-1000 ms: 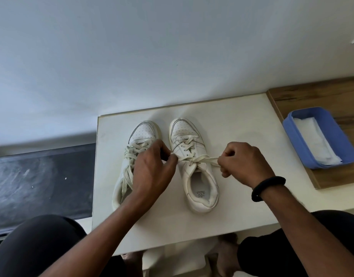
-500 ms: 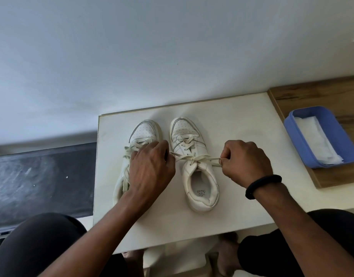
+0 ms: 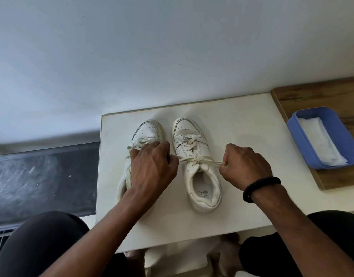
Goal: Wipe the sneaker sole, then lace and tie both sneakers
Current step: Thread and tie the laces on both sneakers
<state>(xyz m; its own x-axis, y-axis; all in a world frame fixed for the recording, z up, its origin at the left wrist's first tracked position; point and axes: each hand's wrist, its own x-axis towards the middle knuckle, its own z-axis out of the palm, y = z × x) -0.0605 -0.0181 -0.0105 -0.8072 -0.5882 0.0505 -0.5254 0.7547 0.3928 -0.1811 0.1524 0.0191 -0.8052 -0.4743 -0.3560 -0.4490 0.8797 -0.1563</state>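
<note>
Two white sneakers stand side by side on a cream table, toes pointing away from me. The right sneaker is laced, and its lace is stretched sideways across the top of the tongue. My left hand pinches the lace's left end and lies over the left sneaker, hiding its middle. My right hand, with a black band on the wrist, is fisted on the lace's right end. Loose laces of the left sneaker show beside my left hand.
A blue tray holding a white wipe sits on a wooden board at the right. A white wall rises behind the table. A dark surface lies left of the table. My knees are at the near edge.
Both hands have drawn apart sideways, pulling the right sneaker's lace taut and tighter across the tongue. The sneakers have stayed in place.
</note>
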